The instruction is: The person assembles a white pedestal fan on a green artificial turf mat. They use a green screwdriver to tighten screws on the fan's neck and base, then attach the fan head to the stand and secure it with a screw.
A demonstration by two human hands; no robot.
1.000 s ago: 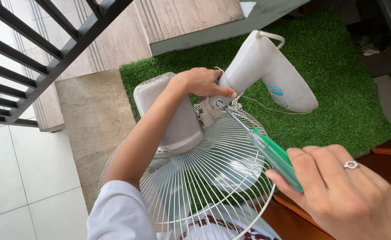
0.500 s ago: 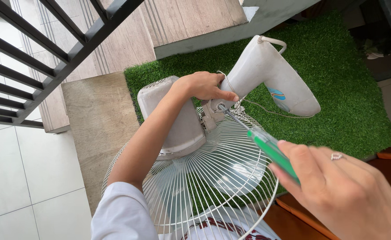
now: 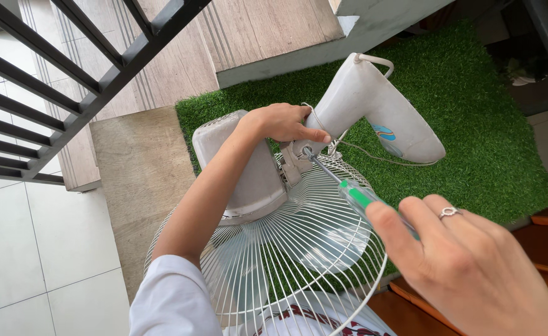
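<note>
Green artificial turf [image 3: 473, 124] covers the floor at the upper right, bordered by pale wooden steps [image 3: 267, 31], a dark metal railing [image 3: 68, 68] at the left and white floor tiles [image 3: 31, 249] below it. On the turf and the beige stone slab [image 3: 131, 168] beside it lies a white plastic electric fan with a wire grille [image 3: 299, 249], its motor housing [image 3: 249, 174] pointing up and left and its white stand base [image 3: 379, 112] stretched out toward the upper right.

The left hand [image 3: 280, 121], reaching in from a white sleeve [image 3: 168, 298], curls over the joint between the motor housing and the stand, with the index finger stretched out along it. The right hand [image 3: 473, 267], wearing a silver ring [image 3: 448, 213], is clenched around the green translucent handle of a screwdriver [image 3: 348, 190]. Its metal shaft slants up and left, with the tip sitting at the joint, just beside the left index finger. A thin white cord [image 3: 379, 158] trails across the turf near the stand base.
</note>
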